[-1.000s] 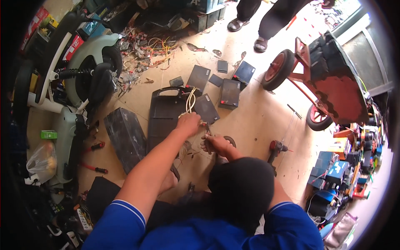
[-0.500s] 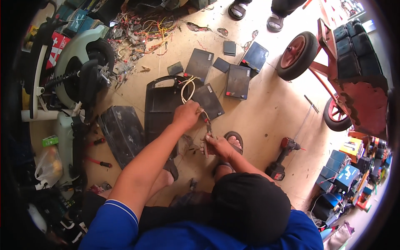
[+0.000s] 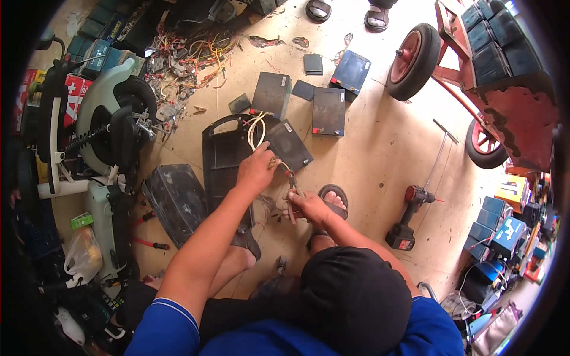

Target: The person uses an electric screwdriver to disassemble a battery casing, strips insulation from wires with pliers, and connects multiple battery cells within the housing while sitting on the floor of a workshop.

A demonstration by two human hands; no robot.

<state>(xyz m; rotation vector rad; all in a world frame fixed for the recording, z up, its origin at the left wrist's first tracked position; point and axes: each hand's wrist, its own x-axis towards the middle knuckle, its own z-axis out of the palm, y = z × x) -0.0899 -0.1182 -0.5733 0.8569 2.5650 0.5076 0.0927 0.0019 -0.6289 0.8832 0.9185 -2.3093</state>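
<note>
My left hand (image 3: 256,169) pinches the end of a wire over a black battery (image 3: 289,145) that lies against an open black plastic battery case (image 3: 221,155) on the floor. White wires (image 3: 256,127) loop out of the case just above that hand. My right hand (image 3: 307,204) grips red-handled pliers (image 3: 291,183), whose jaws point up toward the wire end by my left fingers. My sandalled foot (image 3: 333,196) rests just right of the right hand.
Several black batteries (image 3: 328,111) lie on the floor beyond. A red cordless drill (image 3: 408,216) lies at the right, a red wheeled cart (image 3: 475,65) behind it. A case lid (image 3: 177,202), a red screwdriver (image 3: 151,244) and a scooter (image 3: 110,127) are left. Another person's feet (image 3: 347,12) are at the top.
The view has drawn closer over the battery case. Both hands stay together at the wires, with the pliers now raised nearer the wire end in my left hand.
</note>
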